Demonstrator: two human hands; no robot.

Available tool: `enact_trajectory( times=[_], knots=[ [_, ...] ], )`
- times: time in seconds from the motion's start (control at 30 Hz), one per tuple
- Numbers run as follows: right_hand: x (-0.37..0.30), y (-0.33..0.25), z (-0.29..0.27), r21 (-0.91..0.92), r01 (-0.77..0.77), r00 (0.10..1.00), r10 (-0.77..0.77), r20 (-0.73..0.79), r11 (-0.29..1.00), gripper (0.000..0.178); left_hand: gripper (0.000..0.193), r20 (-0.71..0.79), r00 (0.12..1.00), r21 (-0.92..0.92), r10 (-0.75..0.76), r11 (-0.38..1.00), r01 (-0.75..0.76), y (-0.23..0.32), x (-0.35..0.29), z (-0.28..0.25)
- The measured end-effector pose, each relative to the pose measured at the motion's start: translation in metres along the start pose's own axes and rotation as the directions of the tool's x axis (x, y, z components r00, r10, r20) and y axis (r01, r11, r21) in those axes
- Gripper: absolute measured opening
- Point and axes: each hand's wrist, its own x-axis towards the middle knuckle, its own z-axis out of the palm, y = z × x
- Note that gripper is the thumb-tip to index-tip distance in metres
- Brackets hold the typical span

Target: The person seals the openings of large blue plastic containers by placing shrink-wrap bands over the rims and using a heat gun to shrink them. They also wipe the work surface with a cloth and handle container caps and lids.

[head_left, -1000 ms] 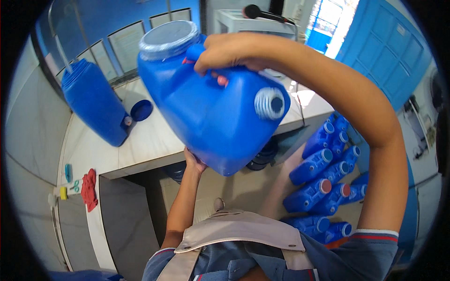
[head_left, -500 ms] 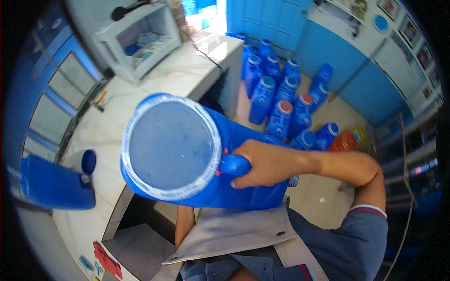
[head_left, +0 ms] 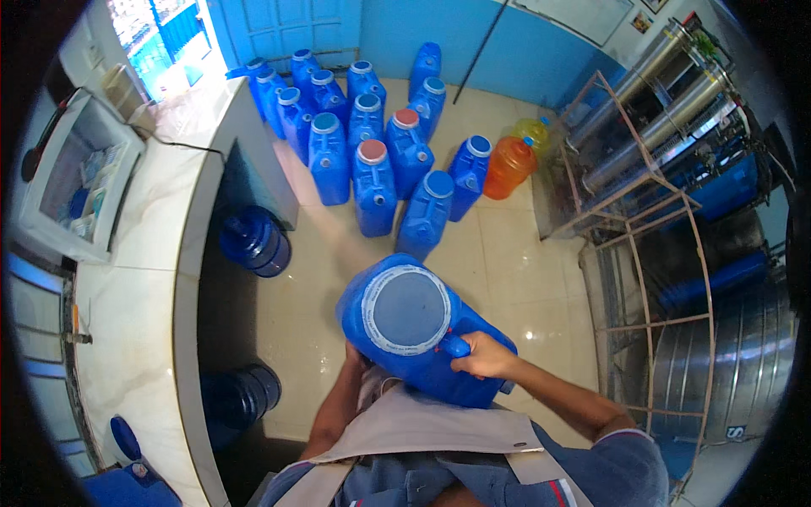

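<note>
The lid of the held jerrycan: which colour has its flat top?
The lid is dull grey-blue on top, seen best in the head view.

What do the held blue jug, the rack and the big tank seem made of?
Held blue jug: likely plastic, satin; rounded walls with a soft sheen. Rack: probably metal, dull; slim brownish bars. Big tank: likely steel, shiny; silvery, streaked reflections.

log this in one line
held jug: blue | right hand: gripping its handle | left hand: at side, partly hidden | floor: capped blue jugs
</note>
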Motion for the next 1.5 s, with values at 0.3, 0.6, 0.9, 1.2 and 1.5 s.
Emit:
enact_trajectory(
  times=[0.3,0.6,0.9,1.2,1.5],
  knots=[
    [0.066,0.157,-0.089,0.083,-0.225,0.927,0.240,-0.289,0.971,0.021,0.038,-0.098,0.870,0.308,0.483,0.846,-0.435,0.180,0.038,0.110],
    [0.160,0.350,-0.179,-0.249,-0.476,0.878,0.438,-0.192,0.844,0.021,0.016,-0.362,0.703,0.437,0.613,0.777,-0.452,0.172,-0.070,-0.014],
    [0.218,0.384,-0.251,0.209,-0.717,0.665,0.742,-0.083,0.665,0.015,0.022,-0.951,0.302,0.094,0.071,0.994,0.063,0.077,-0.076,-0.108],
    [0.363,0.396,-0.288,0.504,-0.494,0.742,0.646,-0.179,0.708,0.012,0.017,-0.819,0.515,0.331,0.253,0.942,0.063,0.176,0.053,-0.073],
    [0.500,0.431,-0.313,0.290,-0.279,0.927,0.335,-0.168,0.916,0.014,0.020,-0.812,0.305,0.527,0.498,0.850,0.012,0.081,0.019,-0.069]
  ],
)
